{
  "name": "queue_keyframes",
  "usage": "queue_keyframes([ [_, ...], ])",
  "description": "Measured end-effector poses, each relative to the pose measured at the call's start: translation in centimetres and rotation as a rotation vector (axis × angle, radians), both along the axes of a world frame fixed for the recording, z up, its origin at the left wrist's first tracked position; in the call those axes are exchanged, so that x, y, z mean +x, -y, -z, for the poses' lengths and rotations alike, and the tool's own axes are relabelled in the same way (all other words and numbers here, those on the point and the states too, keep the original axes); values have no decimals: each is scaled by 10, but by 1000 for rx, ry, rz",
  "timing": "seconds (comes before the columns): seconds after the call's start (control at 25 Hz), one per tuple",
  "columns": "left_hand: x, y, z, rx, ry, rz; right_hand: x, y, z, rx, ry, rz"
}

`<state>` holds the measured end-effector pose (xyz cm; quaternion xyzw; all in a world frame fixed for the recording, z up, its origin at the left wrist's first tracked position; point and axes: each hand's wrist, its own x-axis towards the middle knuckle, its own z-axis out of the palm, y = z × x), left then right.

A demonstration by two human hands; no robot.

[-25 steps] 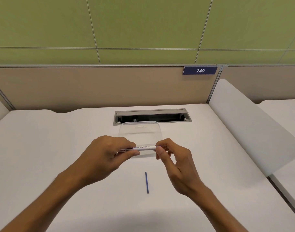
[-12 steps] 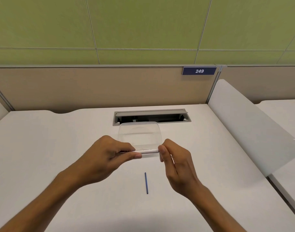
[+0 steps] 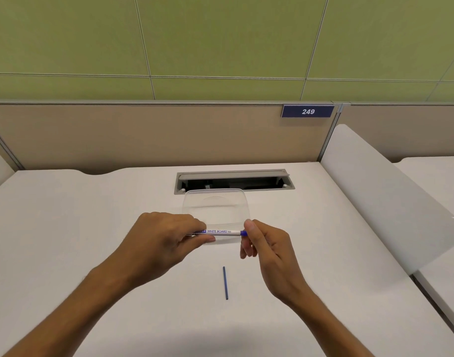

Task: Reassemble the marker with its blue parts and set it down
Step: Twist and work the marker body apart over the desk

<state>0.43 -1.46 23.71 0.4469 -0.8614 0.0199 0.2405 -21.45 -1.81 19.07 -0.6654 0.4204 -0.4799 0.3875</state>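
A white marker barrel [image 3: 222, 232] printed "WHITE BOARD" is held level above the desk. My left hand [image 3: 166, 237] grips its left end, hiding that end. My right hand [image 3: 265, 247] pinches a small blue piece [image 3: 244, 233] at the barrel's right end between thumb and fingers. A thin blue rod [image 3: 225, 282] lies loose on the white desk [image 3: 66, 240], below and between my hands, pointing away from me.
A clear plastic container [image 3: 216, 206] stands just behind the marker. Beyond it is a grey cable slot [image 3: 233, 180] in the desk. A white curved divider [image 3: 385, 199] rises along the right side. A beige partition closes the back.
The barrel has turned so its printed label faces up, and a blue piece now shows at its right end under my right fingers. The blue rod has not moved.
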Motion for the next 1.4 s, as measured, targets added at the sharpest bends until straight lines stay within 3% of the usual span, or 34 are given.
queue_keyframes([
  [0.24,1,1,-1,-81,41,19,1,3,-4,67,20,-54],
  [0.36,-1,0,-4,-44,-1,17,0,3,-5,-69,-81,-4],
  [0.48,-1,0,-9,112,-143,55,-3,7,-11,-324,-202,66],
  [0.64,3,4,-17,469,-445,177,-8,12,-20,-633,-329,67],
  [0.76,6,6,-22,665,-511,188,-11,13,-22,-733,-412,43],
  [0.88,5,5,-20,427,-408,131,-11,9,-21,-523,-356,54],
  [1.0,0,3,-18,99,-132,53,-4,3,-19,-227,-163,40],
  [1.12,-1,1,-19,-10,-12,34,1,2,-21,-48,-25,13],
  [1.28,1,1,-20,-82,50,31,0,4,-22,2,-51,-30],
  [1.4,1,-1,-23,-94,43,56,-2,3,-22,-128,-104,-10],
])
